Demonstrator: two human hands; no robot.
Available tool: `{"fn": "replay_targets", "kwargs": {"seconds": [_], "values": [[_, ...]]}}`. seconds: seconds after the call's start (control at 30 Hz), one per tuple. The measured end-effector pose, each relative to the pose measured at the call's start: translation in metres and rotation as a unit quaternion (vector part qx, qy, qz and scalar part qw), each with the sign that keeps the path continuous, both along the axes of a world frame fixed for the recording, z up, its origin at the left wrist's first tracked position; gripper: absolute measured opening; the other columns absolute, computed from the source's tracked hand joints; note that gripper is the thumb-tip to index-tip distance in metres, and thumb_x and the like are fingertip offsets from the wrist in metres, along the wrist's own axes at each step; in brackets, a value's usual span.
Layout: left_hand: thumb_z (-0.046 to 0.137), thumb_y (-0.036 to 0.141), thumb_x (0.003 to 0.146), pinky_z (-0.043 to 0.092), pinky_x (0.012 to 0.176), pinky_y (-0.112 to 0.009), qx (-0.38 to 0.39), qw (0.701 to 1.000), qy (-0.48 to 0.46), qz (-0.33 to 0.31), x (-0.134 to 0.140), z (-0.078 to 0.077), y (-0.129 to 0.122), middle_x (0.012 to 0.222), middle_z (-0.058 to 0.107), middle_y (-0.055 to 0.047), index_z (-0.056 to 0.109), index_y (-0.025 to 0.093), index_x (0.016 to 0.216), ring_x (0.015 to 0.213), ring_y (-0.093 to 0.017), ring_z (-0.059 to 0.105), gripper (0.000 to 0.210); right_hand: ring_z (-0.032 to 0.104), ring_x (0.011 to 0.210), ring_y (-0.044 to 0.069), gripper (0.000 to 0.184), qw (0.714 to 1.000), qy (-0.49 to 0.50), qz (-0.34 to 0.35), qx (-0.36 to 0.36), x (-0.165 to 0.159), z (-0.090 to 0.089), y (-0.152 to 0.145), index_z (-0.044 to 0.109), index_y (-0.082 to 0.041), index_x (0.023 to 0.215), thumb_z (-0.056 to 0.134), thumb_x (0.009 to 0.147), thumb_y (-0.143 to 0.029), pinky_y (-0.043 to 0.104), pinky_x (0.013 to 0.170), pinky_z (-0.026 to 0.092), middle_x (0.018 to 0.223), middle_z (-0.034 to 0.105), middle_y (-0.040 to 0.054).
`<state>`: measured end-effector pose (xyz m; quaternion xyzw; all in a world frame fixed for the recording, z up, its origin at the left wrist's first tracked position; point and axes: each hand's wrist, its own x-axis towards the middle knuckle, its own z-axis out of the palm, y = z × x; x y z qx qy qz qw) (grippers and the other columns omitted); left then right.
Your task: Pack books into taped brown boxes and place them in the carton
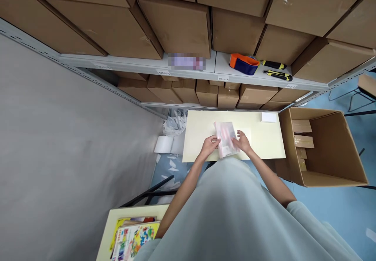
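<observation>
A flat, clear plastic packet (pixel 227 137) with pink edging and pinkish contents lies over the cream table (pixel 199 120), tilted slightly. My left hand (pixel 210 146) pinches its left edge between thumb and fingers. On the other side, my right hand (pixel 242 141) has its thumb on the packet's right part, with the other fingers lifted and apart beyond the edge. A pale sheet of paper (pixel 247 134) shows beside the right hand. What exactly is inside the packet is too small to make out.
A large open carton (pixel 337 147) with small boxes stands right of the table. A small white box (pixel 268 117) sits at the back right. Shelves of cartons rise behind, holding a tape dispenser (pixel 244 64) and utility knives (pixel 277 75). Books (pixel 136 237) lie lower left.
</observation>
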<state>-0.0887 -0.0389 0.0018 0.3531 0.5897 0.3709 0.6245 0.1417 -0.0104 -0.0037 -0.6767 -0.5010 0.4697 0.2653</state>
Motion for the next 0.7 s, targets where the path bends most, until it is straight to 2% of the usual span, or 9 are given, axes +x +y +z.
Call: {"fn": "replay_targets", "kwargs": {"seconds": [0.07, 0.2, 0.37, 0.47, 0.57, 0.6, 0.7], "values": [[0.087, 0.053, 0.074, 0.060, 0.067, -0.035, 0.008, 0.998, 0.064, 0.024, 0.011, -0.001, 0.001, 0.090, 0.079, -0.007, 0.073, 0.020, 0.083, 0.075, -0.024, 0.074, 0.036, 0.075, 0.116, 0.030, 0.049, 1.000, -0.001, 0.012, 0.023, -0.007, 0.005, -0.002, 0.070, -0.025, 0.123, 0.084, 0.082, -0.048, 0.046, 0.101, 0.060, 0.138, 0.072, 0.0145], [0.085, 0.037, 0.079, 0.056, 0.074, -0.034, 0.043, 0.978, 0.201, 0.037, 0.032, 0.006, -0.005, 0.084, 0.079, -0.004, 0.076, 0.024, 0.087, 0.072, -0.023, 0.073, 0.018, 0.079, 0.099, 0.027, 0.034, 0.994, 0.062, 0.091, 0.000, -0.024, 0.023, -0.008, 0.073, -0.027, 0.108, 0.078, 0.090, -0.056, 0.042, 0.094, 0.061, 0.119, 0.080, 0.0084], [0.077, 0.029, 0.087, 0.057, 0.079, -0.032, 0.140, 0.961, 0.236, 0.025, 0.054, 0.024, -0.020, 0.102, 0.078, -0.004, 0.078, 0.025, 0.096, 0.080, -0.021, 0.073, 0.010, 0.079, 0.095, 0.027, 0.043, 0.998, 0.032, 0.044, -0.013, -0.032, 0.034, -0.012, 0.067, -0.029, 0.101, 0.087, 0.078, -0.058, 0.039, 0.087, 0.061, 0.110, 0.080, 0.0041], [0.079, 0.030, 0.087, 0.060, 0.082, -0.032, 0.150, 0.967, 0.205, 0.035, 0.066, 0.028, -0.023, 0.108, 0.076, -0.006, 0.079, 0.024, 0.108, 0.085, -0.020, 0.073, 0.021, 0.077, 0.096, 0.027, 0.047, 0.996, 0.086, 0.017, -0.006, -0.026, 0.030, -0.009, 0.065, -0.026, 0.099, 0.086, 0.075, -0.062, 0.039, 0.087, 0.061, 0.105, 0.080, 0.0056], [0.087, 0.031, 0.080, 0.061, 0.091, -0.036, 0.139, 0.981, 0.133, 0.034, 0.069, 0.022, -0.023, 0.119, 0.075, -0.009, 0.071, 0.022, 0.133, 0.092, -0.021, 0.073, 0.056, 0.075, 0.096, 0.028, 0.051, 0.986, 0.164, -0.001, -0.023, -0.013, 0.025, -0.004, 0.067, -0.023, 0.097, 0.081, 0.075, -0.068, 0.038, 0.084, 0.060, 0.098, 0.080, 0.0079], [0.087, 0.031, 0.080, 0.061, 0.095, -0.038, 0.137, 0.983, 0.120, 0.039, 0.067, 0.018, -0.023, 0.123, 0.075, -0.010, 0.069, 0.021, 0.138, 0.096, -0.022, 0.073, 0.061, 0.075, 0.096, 0.028, 0.053, 0.982, 0.183, -0.001, -0.034, -0.008, 0.024, -0.003, 0.069, -0.023, 0.098, 0.081, 0.075, -0.068, 0.038, 0.084, 0.060, 0.097, 0.080, 0.0081], [0.083, 0.034, 0.085, 0.056, 0.109, -0.044, 0.130, 0.971, 0.170, 0.106, 0.050, 0.006, -0.022, 0.137, 0.069, -0.015, 0.070, 0.021, 0.135, 0.121, -0.029, 0.069, 0.053, 0.074, 0.101, 0.029, 0.055, 0.971, 0.230, 0.028, -0.067, 0.006, 0.026, -0.002, 0.072, -0.022, 0.103, 0.083, 0.075, -0.069, 0.038, 0.088, 0.059, 0.099, 0.081, 0.0085]]}}
